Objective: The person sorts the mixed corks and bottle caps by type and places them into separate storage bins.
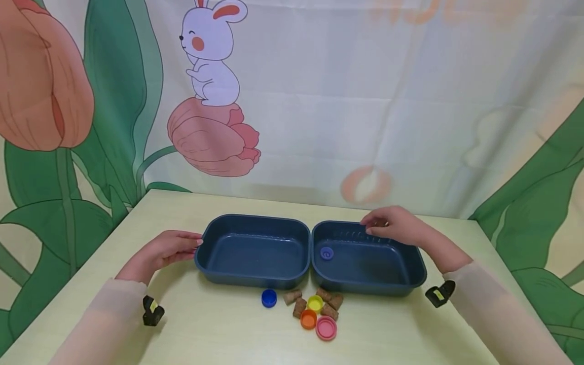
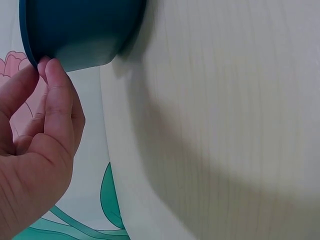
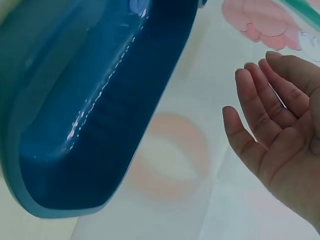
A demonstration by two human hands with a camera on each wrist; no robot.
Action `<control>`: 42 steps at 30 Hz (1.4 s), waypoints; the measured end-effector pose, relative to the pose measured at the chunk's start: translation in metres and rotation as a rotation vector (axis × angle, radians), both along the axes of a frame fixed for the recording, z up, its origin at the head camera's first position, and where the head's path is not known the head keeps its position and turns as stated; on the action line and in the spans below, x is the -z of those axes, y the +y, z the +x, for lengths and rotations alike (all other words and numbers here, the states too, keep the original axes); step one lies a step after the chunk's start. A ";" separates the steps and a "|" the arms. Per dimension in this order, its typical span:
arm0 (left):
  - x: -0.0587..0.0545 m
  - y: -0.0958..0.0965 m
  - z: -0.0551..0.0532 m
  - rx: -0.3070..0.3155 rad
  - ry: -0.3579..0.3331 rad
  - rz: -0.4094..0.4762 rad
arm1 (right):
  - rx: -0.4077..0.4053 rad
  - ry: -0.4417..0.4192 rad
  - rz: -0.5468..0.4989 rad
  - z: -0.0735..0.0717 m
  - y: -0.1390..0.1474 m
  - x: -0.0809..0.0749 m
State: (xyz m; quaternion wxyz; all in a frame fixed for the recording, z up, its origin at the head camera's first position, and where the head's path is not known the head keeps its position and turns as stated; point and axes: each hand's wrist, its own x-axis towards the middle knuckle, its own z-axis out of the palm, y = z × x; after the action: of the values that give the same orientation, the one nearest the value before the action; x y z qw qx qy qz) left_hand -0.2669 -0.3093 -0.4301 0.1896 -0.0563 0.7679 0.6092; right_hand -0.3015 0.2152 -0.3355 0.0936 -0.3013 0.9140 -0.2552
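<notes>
My left hand (image 1: 166, 249) is at the left end of a dark blue plastic bin (image 1: 253, 281), its thumb and fingertips pinching the rim; the left wrist view shows the fingertips together at the edge of the bin (image 2: 75, 35). My right hand (image 1: 394, 225) is above the far edge of a second dark blue bin (image 1: 365, 289), with relaxed fingers and nothing in them. In the right wrist view this hand (image 3: 280, 120) appears beside the bin (image 3: 100, 145), fingers spread. A purple-blue bottle cap (image 1: 326, 253) lies at the left inside the right bin.
In front of the bins lie a blue cap (image 1: 269, 298), a yellow cap (image 1: 315, 303), an orange cap (image 1: 308, 319) and a pink cap (image 1: 326, 328). Several corks (image 1: 299, 307) are clustered among them on the pale table (image 1: 219, 329). A printed curtain (image 1: 310, 126) hangs behind.
</notes>
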 end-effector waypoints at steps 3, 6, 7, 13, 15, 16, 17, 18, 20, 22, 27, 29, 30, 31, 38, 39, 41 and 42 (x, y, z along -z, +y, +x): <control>0.001 0.000 0.000 0.004 -0.003 0.004 | 0.031 -0.026 -0.035 0.010 0.001 0.001; 0.000 0.000 0.000 0.005 -0.010 0.003 | 0.065 -0.042 -0.062 0.021 0.000 0.002; 0.000 0.000 0.001 0.004 -0.011 0.002 | 0.075 -0.040 -0.067 0.024 -0.001 0.002; -0.003 0.001 0.001 0.012 -0.012 -0.005 | 0.118 -0.027 -0.079 0.042 -0.003 0.002; -0.004 0.001 0.001 0.010 -0.013 -0.003 | 0.114 -0.025 -0.080 0.048 -0.003 0.003; -0.004 0.001 0.001 0.011 -0.014 -0.002 | 0.108 -0.022 -0.081 0.051 -0.003 0.004; -0.003 0.001 0.001 0.011 -0.014 0.001 | 0.105 -0.018 -0.080 0.054 -0.003 0.004; -0.003 0.001 0.001 0.014 -0.013 0.002 | 0.103 -0.017 -0.085 0.057 -0.003 0.005; -0.002 0.001 0.001 0.014 -0.014 0.006 | 0.104 -0.017 -0.095 0.063 -0.002 0.006; -0.001 0.001 0.001 0.011 -0.015 0.010 | 0.105 -0.013 -0.104 0.067 -0.001 0.008; -0.002 0.000 0.000 0.012 -0.011 0.018 | 0.096 -0.021 -0.137 0.079 0.003 0.012; -0.002 0.000 0.000 0.012 -0.013 0.018 | 0.081 -0.024 -0.148 0.083 0.005 0.015; -0.002 0.000 0.000 0.012 -0.014 0.018 | 0.071 -0.020 -0.149 0.086 0.005 0.016; -0.002 0.000 0.000 0.012 -0.015 0.017 | 0.062 -0.018 -0.151 0.088 0.006 0.018; -0.004 0.001 0.001 0.001 -0.027 -0.006 | 0.030 -0.030 -0.165 0.104 0.004 0.032; -0.004 0.001 0.001 0.000 -0.029 -0.012 | 0.027 -0.044 -0.171 0.106 0.004 0.034; -0.004 0.001 0.001 -0.002 -0.031 -0.020 | 0.022 -0.075 -0.189 0.109 0.002 0.039; -0.004 0.001 0.001 -0.003 -0.033 -0.022 | 0.021 -0.089 -0.198 0.111 0.001 0.041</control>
State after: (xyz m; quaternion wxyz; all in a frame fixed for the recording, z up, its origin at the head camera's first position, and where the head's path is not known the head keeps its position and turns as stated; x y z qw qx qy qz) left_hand -0.2663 -0.3079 -0.4264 0.2007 -0.0694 0.7714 0.5999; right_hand -0.1910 0.2162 -0.3766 0.1013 -0.2879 0.8822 -0.3586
